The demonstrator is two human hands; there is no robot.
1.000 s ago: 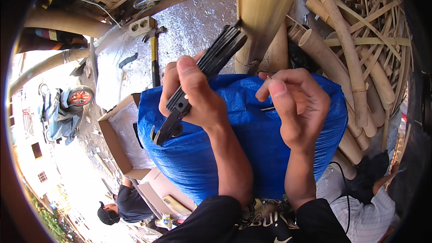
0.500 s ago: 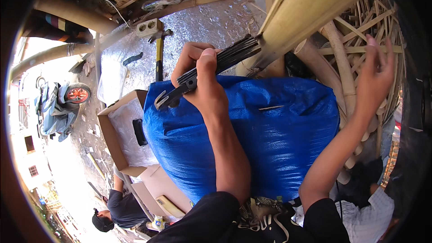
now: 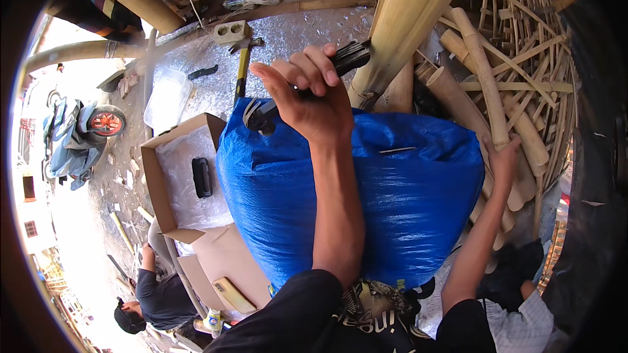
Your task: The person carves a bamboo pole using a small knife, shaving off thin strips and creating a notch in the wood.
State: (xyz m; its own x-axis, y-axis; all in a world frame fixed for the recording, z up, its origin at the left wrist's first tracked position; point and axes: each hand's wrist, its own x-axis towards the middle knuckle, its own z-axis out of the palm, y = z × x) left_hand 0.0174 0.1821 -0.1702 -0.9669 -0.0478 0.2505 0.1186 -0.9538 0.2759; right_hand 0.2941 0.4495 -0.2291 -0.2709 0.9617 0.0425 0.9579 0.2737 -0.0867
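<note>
My left hand is wrapped round a black hammer above the blue plastic-covered bundle. The hammer's metal claw and head stick out on the left, and its ridged grip points to the upper right; the middle is hidden in my palm. Over on the right, my right hand grips the near end of a cut bamboo length that lies on the pile. A thick bamboo post rises just beyond the hammer's grip.
More bamboo pieces and thin strips lie at the right. Left are a yellow-handled hammer, a socket block, a clear tub, an open cardboard box and a phone. People sit at lower left and lower right.
My right hand has come down from its open, raised pose and taken hold of the bamboo length. My left hand has shifted slightly right and turned, keeping the hammer.
</note>
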